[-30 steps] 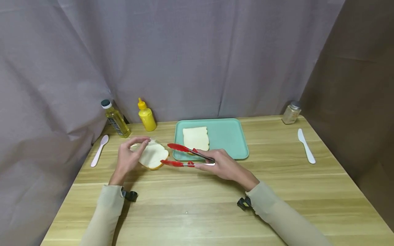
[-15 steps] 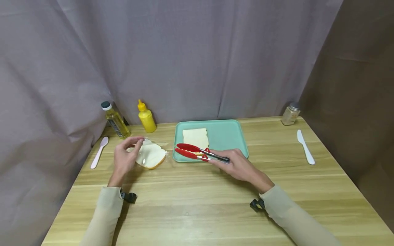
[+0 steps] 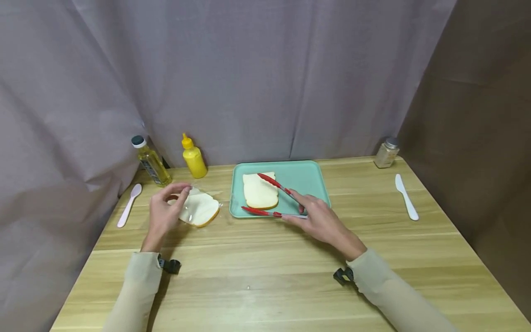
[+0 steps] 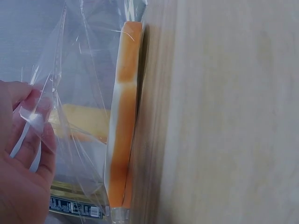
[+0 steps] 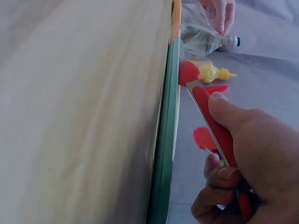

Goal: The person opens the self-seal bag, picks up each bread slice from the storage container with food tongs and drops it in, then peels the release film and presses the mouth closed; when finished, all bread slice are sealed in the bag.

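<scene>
Two red-tipped metal tongs [image 3: 274,199] arms now spread over white bread slice [image 3: 260,192] on mint-green tray [image 3: 309,177], gripped by right hand [image 3: 317,220]; left hand [image 3: 163,213] still pinches clear plastic bag [image 3: 195,203]. Light wooden table [image 3: 265,272], grey curtain [image 3: 232,78] behind.

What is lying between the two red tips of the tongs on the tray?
In the head view, a bread slice on the teal tray lies between the spread tips of the red tongs held by the right hand.

Red tongs [image 3: 274,199] spread open over a bread slice [image 3: 260,192] on the tray [image 3: 307,177].
Tong arms straddle the white slice; a second, crusted slice [image 3: 199,210] lies flat in a clear plastic bag [image 4: 79,93] on the table, left of the tray.
</scene>
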The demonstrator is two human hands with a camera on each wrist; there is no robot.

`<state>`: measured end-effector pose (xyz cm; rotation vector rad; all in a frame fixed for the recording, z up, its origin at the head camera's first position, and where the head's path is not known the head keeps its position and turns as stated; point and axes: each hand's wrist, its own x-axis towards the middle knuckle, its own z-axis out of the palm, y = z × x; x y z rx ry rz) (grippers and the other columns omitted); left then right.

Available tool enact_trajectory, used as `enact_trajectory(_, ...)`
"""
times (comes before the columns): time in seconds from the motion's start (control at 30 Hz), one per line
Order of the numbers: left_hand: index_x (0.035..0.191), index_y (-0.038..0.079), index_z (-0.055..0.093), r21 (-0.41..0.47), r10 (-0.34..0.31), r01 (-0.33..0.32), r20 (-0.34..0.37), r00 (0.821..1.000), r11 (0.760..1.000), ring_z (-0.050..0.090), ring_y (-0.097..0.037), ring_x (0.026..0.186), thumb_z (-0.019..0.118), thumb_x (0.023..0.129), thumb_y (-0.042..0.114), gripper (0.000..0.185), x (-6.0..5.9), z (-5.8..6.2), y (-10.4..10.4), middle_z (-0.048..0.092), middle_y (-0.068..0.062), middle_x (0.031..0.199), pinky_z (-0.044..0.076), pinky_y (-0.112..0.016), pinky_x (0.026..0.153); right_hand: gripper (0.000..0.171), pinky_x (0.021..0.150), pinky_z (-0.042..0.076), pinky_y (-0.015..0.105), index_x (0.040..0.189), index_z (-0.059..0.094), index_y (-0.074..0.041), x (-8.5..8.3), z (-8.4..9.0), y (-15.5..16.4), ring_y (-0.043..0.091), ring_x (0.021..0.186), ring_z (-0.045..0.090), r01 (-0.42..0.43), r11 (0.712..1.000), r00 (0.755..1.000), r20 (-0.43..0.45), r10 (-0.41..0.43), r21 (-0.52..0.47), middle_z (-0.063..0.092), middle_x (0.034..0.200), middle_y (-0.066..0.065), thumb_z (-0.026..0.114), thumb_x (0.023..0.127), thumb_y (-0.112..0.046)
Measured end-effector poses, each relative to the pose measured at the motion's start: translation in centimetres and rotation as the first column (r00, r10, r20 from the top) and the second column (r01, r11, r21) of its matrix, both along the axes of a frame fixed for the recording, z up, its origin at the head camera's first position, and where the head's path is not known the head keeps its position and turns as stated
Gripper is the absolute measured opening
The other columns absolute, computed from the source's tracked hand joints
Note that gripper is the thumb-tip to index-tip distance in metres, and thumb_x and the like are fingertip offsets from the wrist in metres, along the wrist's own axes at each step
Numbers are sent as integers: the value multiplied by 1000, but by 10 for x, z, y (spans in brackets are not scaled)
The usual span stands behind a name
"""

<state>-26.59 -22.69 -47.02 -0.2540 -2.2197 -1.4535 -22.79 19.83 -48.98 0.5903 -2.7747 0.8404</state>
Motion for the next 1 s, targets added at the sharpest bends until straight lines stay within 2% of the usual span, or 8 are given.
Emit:
enact_trajectory(0.27, 112, -3, 80, -26, -11, 12, 20, 1000, 1000, 69, 3, 93, 74, 101, 3, 14, 3, 0, 0, 82, -21, 112, 56, -13, 84, 90, 67, 43, 30, 161, 49, -12, 2, -3, 21, 16, 76, 49, 102, 995, 990, 93, -103, 14, 57, 88, 1, 81, 93, -61)
enact_trajectory(0.5, 112, -3, 80, -40, -22, 23, 21, 1000, 999, 69, 5, 93, 75, 101, 4, 14, 1, 1, 0, 82, -21, 112, 56, -12, 83, 89, 64, 41, 28, 157, 52, -6, 6, -5, 40, 15, 75, 49, 149, 989, 982, 112, -149, 7, 55, 86, 3, 80, 94, -61)
enact_trajectory(0.73, 113, -1, 81, -79, -34, 35, 10, 999, 996, 67, 10, 93, 75, 102, 8, 15, -2, -6, -3, 81, -21, 115, 55, -10, 83, 92, 58, 38, 26, 157, 49, -4, 5, -7, 27, 13, 70, 45, 173, 984, 973, 165, -163, -49, 54, 83, 5, 77, 94, -65)
enact_trajectory(0.9, 113, -2, 81, -63, -39, 40, 19, 999, 997, 68, 8, 92, 75, 102, 6, 16, -2, -6, -3, 81, -22, 115, 55, -10, 83, 98, 55, 36, 29, 159, 44, -1, 1, -5, 10, 15, 68, 44, 201, 977, 964, 190, -184, -71, 53, 81, 6, 78, 93, -65)
enact_trajectory(0.93, 113, -3, 80, -56, -41, 43, 24, 999, 998, 69, 8, 92, 75, 102, 6, 15, -1, -5, -3, 81, -22, 115, 55, -10, 83, 99, 58, 41, 31, 159, 44, 0, 0, -6, 7, 16, 72, 48, 205, 976, 964, 188, -189, -68, 55, 83, 7, 79, 93, -64)
enact_trajectory(1.0, 113, -3, 80, -44, -47, 48, 28, 998, 998, 69, 6, 93, 75, 101, 5, 15, -2, -5, -2, 81, -22, 114, 55, -11, 83, 100, 68, 53, 37, 159, 42, 2, -1, -5, 2, 21, 84, 59, 213, 975, 962, 188, -198, -64, 64, 96, 12, 81, 92, -62)
